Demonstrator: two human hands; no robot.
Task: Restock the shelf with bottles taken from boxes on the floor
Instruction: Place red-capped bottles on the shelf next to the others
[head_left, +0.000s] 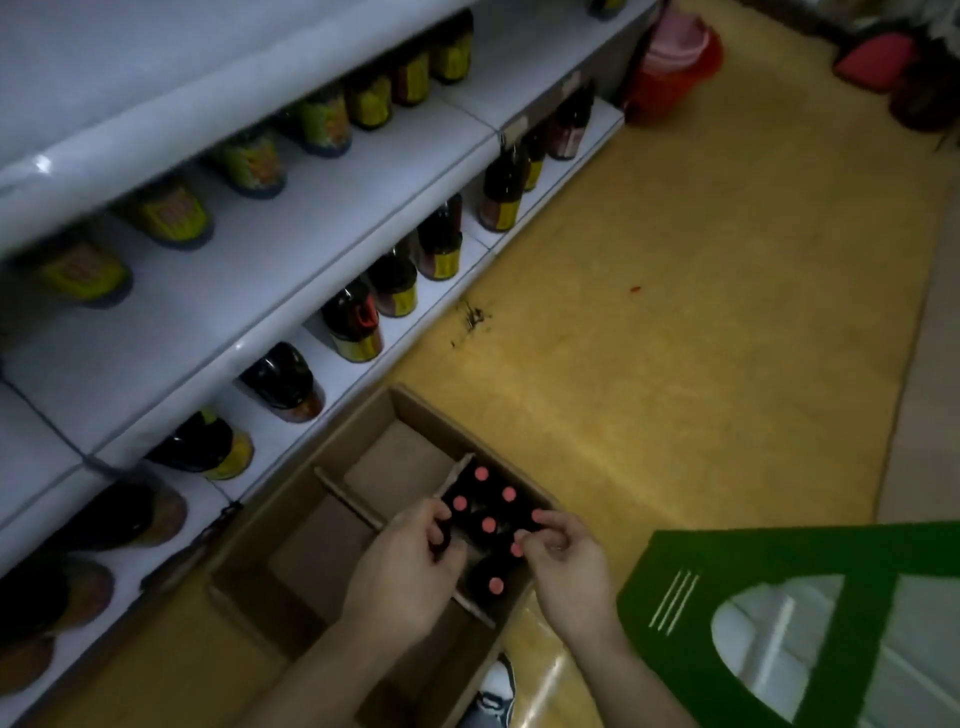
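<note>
Left hand (405, 566), right hand (566, 566) pinching bottles (500, 510), 7 caps (481, 473), 1 box (415, 410)

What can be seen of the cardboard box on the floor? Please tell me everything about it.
The cardboard box is brown, open at the top, and stands on the yellow floor close beside the lowest shelf. Thin cardboard dividers split it into cells, and most visible cells are empty. Dark bottles with pink caps fill the side away from the shelf. The left hand and the right hand reach in, each gripping a bottle top.
</note>
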